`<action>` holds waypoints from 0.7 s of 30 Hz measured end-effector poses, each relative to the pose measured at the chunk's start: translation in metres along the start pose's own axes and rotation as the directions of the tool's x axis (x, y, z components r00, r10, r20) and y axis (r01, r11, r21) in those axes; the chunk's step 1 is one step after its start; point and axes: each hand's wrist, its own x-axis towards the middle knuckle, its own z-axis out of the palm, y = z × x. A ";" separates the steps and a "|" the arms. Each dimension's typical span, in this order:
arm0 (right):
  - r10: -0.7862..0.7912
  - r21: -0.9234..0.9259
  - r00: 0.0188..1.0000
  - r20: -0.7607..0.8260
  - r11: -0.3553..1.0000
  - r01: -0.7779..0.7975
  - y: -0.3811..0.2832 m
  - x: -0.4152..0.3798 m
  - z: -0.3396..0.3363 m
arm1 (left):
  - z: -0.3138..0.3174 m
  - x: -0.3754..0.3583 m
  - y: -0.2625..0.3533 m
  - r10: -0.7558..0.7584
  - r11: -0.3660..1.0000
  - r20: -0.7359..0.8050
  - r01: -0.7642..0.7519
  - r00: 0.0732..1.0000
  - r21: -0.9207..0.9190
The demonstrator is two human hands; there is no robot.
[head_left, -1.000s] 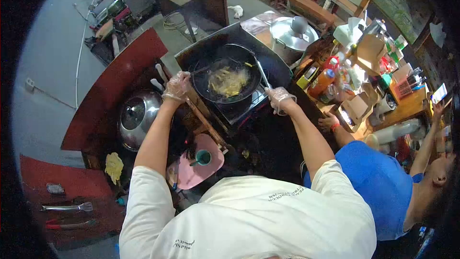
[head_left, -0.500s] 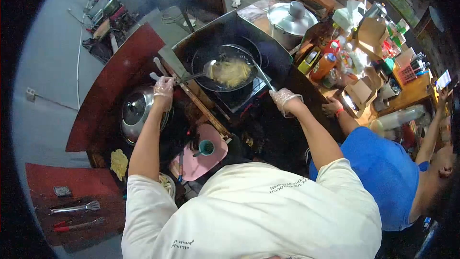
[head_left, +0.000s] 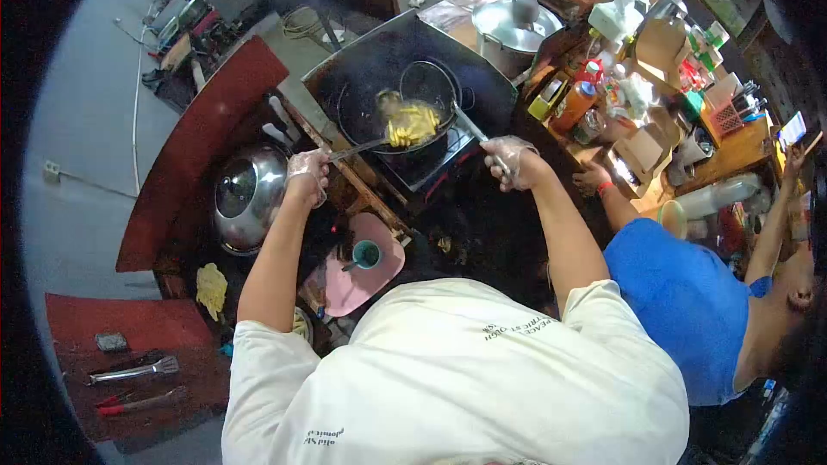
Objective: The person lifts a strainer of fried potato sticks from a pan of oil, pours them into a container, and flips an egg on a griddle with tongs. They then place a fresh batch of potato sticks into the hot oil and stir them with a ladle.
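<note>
My left hand (head_left: 308,176), in a clear plastic glove, is closed around the handle of a metal spatula (head_left: 357,150). Its head reaches into the dark wok (head_left: 351,125), beside or under a pile of yellow strips (head_left: 413,125) that look like fries. On the right, my gloved right hand (head_left: 510,162) grips a long metal handle (head_left: 469,125). That handle runs to a round rim in the wok and looks like a strainer's; its mesh cannot be made out. The wok sits on a stove (head_left: 422,176) behind a metal splash guard (head_left: 487,73).
Left of the wok is a shiny domed lid (head_left: 250,198). A green cup (head_left: 366,254) stands on a pink board (head_left: 345,286). Behind is a lidded pot (head_left: 508,34). A person in blue (head_left: 676,306) works at the right, near bottles (head_left: 573,108) and boxes.
My left hand has come down and right, lowering the spatula's handle. My right hand has risen slightly. The yellow strips have shifted and now show as a tighter pile.
</note>
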 end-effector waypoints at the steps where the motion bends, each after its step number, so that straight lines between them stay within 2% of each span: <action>1: -0.002 0.000 1.000 -0.002 1.000 0.002 0.000 0.006 -0.006 | 0.004 -0.003 0.003 0.011 1.000 -0.014 -0.011 1.000 -0.021; 2: 0.008 0.058 0.999 0.041 0.998 -0.010 -0.001 0.012 -0.011 | 0.008 -0.005 0.007 0.013 1.000 -0.012 -0.013 1.000 -0.022; 4: -0.009 0.155 0.994 0.112 0.988 -0.008 0.000 0.013 -0.017 | 0.016 -0.006 0.016 0.050 0.974 -0.018 -0.045 0.999 0.222; 5: -0.010 0.156 0.994 0.110 0.988 -0.007 0.000 0.017 -0.020 | 0.019 -0.005 0.016 0.051 0.974 -0.016 -0.046 0.999 0.222; 7: 0.068 0.210 0.968 0.242 0.970 -0.121 0.000 0.027 -0.023 | 0.027 -0.001 0.012 0.253 0.955 0.077 -0.261 0.964 0.142; 8: 0.068 0.210 0.968 0.241 0.970 -0.120 0.001 0.030 -0.025 | 0.035 0.005 0.010 0.181 0.972 0.016 -0.182 0.983 0.146; 9: 0.078 0.218 0.964 0.255 0.966 -0.136 0.000 0.029 -0.024 | 0.043 0.003 0.010 0.182 0.972 0.018 -0.182 0.983 0.145; 11: 0.088 0.229 0.959 0.268 0.961 -0.153 0.000 0.029 -0.021 | 0.058 -0.001 0.011 0.397 0.916 -0.080 -0.389 0.914 0.101; 12: 0.077 0.272 0.955 0.286 0.949 -0.158 0.000 0.030 -0.020 | 0.057 0.006 0.011 0.325 0.941 -0.064 -0.315 0.944 0.126; 13: 0.065 0.314 0.951 0.304 0.935 -0.164 0.002 0.032 -0.020 | 0.055 0.012 0.010 0.325 0.940 -0.059 -0.315 0.944 0.127; 14: 0.064 0.319 0.952 0.301 0.934 -0.163 0.004 0.037 -0.022 | 0.054 0.018 0.009 0.652 0.693 -0.003 -0.595 0.758 0.408; 15: 0.045 0.347 0.938 0.345 0.922 -0.172 0.007 0.045 -0.025 | 0.054 0.022 0.009 0.864 0.296 0.154 -0.730 0.480 0.616; 16: 0.025 0.375 0.922 0.387 0.909 -0.182 0.007 0.047 -0.025 | 0.061 -0.003 0.031 0.764 0.398 0.146 -0.638 0.628 0.659; 17: 0.023 0.379 0.923 0.384 0.908 -0.180 0.007 0.048 -0.026 | 0.059 0.005 0.031 0.764 0.397 0.150 -0.641 0.627 0.657; 19: 0.005 0.295 0.969 0.246 0.952 -0.080 0.000 0.043 -0.021 | 0.045 0.025 0.037 0.803 0.186 0.308 -0.705 0.511 0.684; 20: 0.003 0.297 0.970 0.244 0.952 -0.077 0.000 0.045 -0.021 | 0.036 0.030 0.042 0.818 -0.041 0.451 -0.746 0.358 0.665; 21: -0.030 0.279 0.979 0.201 0.960 -0.028 -0.001 0.047 -0.022 | 0.028 0.039 0.043 0.818 -0.043 0.452 -0.747 0.354 0.664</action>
